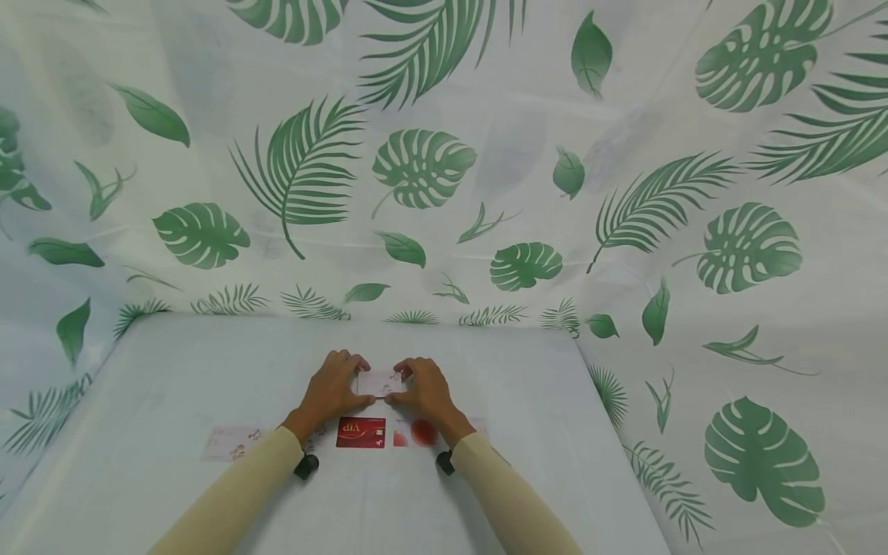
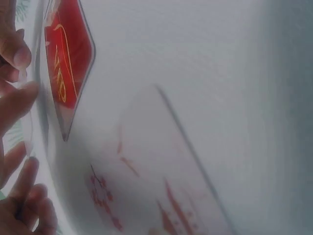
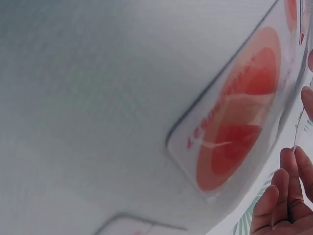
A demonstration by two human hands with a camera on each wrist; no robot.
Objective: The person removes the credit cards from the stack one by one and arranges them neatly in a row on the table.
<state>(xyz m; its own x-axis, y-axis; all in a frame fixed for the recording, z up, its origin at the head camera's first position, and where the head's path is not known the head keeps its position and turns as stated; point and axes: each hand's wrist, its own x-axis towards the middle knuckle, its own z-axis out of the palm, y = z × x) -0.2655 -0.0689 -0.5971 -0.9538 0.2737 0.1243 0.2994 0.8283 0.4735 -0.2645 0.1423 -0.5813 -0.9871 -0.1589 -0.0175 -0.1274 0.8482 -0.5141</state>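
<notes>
A white card with a pale pink floral print (image 1: 380,385) is held level between both hands in the head view. My left hand (image 1: 334,389) pinches its left edge between thumb and fingers, and my right hand (image 1: 426,388) pinches the right edge the same way. Closer to me on the table lie a red card with gold VIP lettering (image 1: 361,433) and a white card with red circles (image 1: 422,433). The wrist views show the held card only as a thin edge between the fingertips.
A pale card with pink flowers (image 1: 223,444) lies left of the left forearm; more pale print shows beside that wrist. Part of another pale card (image 1: 479,425) shows by the right wrist. A white cloth covers the table (image 1: 173,370); leaf-printed sheeting (image 1: 486,193) hangs behind and beside it.
</notes>
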